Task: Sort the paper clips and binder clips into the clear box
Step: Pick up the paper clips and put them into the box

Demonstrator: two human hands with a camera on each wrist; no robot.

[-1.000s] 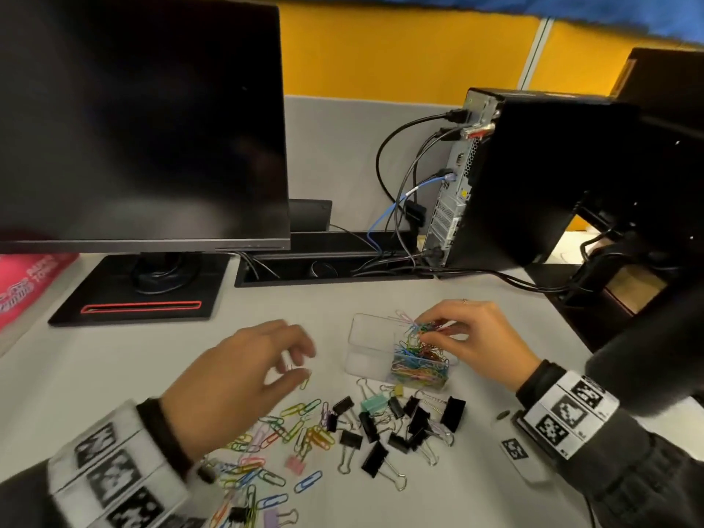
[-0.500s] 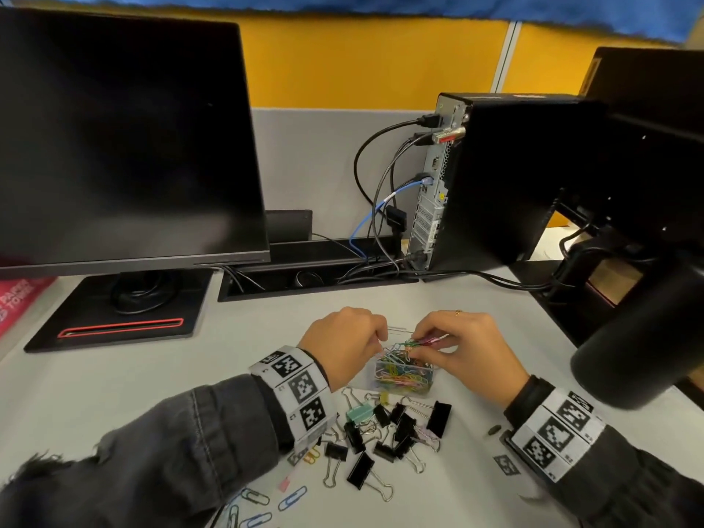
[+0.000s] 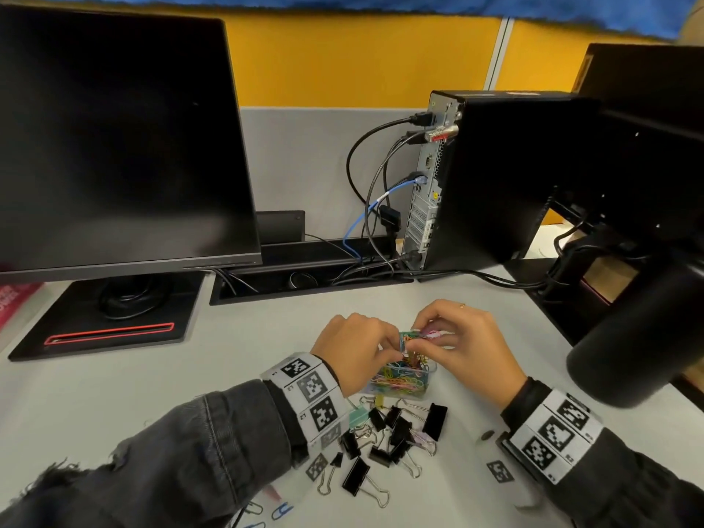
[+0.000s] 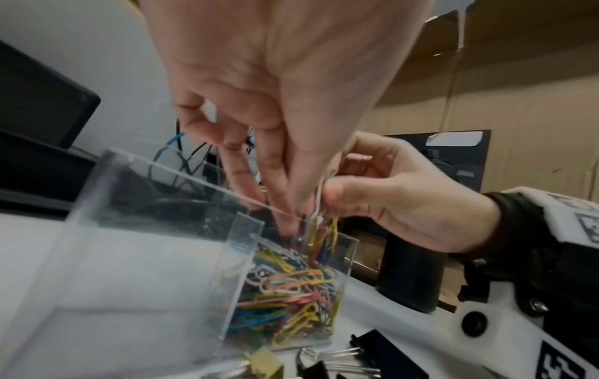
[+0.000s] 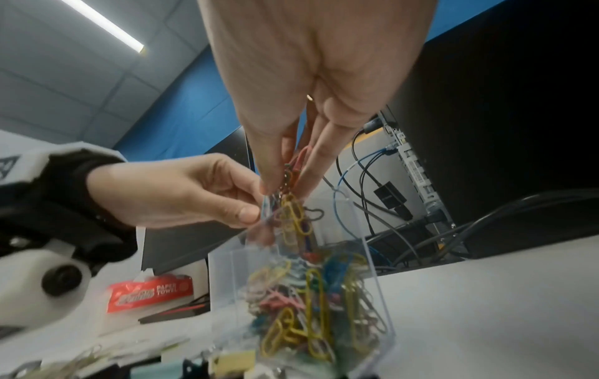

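White desk (image 3: 114,394) before grey partition panel (image 3: 312,158), yellow wall (image 3: 362,59) and blue wall (image 5: 181,107); fluorescent ceiling strip light (image 5: 103,25) overhead.

Even, soft indoor light is seen in the head view, and straight edges are bowed toward the frame borders. In the right wrist view a long white ceiling strip light (image 5: 103,27) glows at upper left. Motion blur is seen on the clear plastic box (image 4: 136,256) and coloured paper clips (image 5: 311,307).
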